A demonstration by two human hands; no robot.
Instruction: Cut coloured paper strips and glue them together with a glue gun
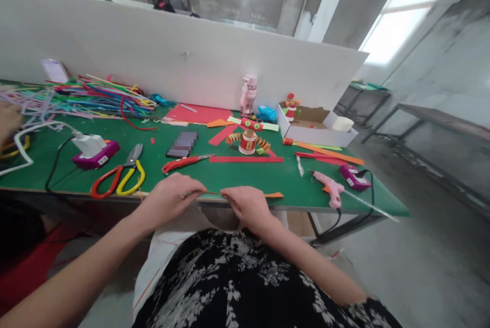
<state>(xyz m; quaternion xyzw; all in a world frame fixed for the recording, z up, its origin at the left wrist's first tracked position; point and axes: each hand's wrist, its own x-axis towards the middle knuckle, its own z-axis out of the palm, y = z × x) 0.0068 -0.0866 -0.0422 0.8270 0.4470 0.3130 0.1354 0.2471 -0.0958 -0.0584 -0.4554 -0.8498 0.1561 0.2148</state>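
Between my two hands, at the front edge of the green table [306,190], stretches a narrow orange paper strip [274,195]. My left hand [174,196] pinches its left end. My right hand [247,203] grips it farther along, and the free end sticks out to the right. Just beyond lies a flat red paper strip [245,159]. A small paper-cup figure [248,142] with folded paper arms and green eyes stands behind that strip. Left of it are a red-handled craft knife [184,163] and scissors [121,175] with one red and one yellow handle.
At right lie a pink glue gun [329,187], a purple power socket [355,177] and a white box [317,131]. A phone [184,143], a pink bottle [248,96] and piled pipe cleaners [103,96] sit farther back. Another person's hand [9,121] is at far left.
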